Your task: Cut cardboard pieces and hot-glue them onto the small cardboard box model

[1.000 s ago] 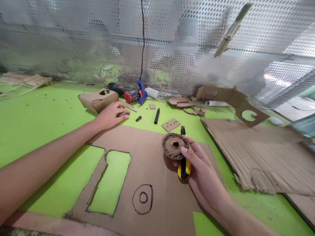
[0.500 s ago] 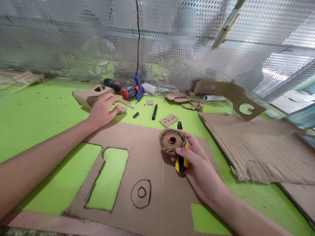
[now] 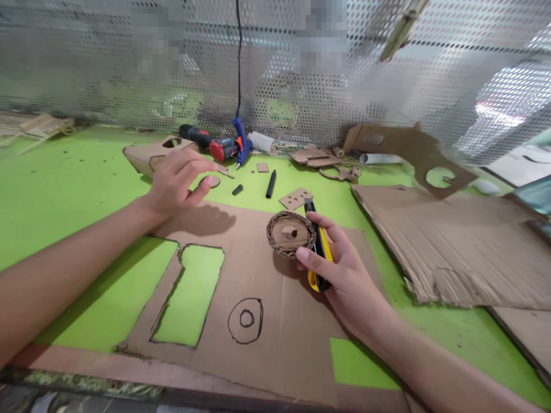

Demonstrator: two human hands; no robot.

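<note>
My right hand point(image 3: 344, 258) grips a round cardboard piece point(image 3: 279, 231) with a rolled corrugated rim and a small centre hole. The same hand holds a yellow and black utility knife point(image 3: 319, 252) alongside it, its tip pointing away from me. My left hand point(image 3: 178, 180) hovers with bent fingers apart and nothing in them, close to a small cardboard disc point(image 3: 212, 182) and a shaped cardboard body point(image 3: 142, 156). Under both hands lies a cardboard sheet point(image 3: 258, 269) with a rectangular cutout and two drawn black circles, one inside the other.
A blue glue gun point(image 3: 244, 143) and a red-black power tool point(image 3: 221, 149) lie at the back. Near the middle are a black marker point(image 3: 271, 184), its cap point(image 3: 237, 189) and a notched cardboard piece point(image 3: 295, 198). A large cardboard sheet point(image 3: 447, 241) covers the right side.
My left hand has lifted from the disc area and come slightly nearer. My right hand has shifted a little left and up, the round piece and knife tilting with it.
</note>
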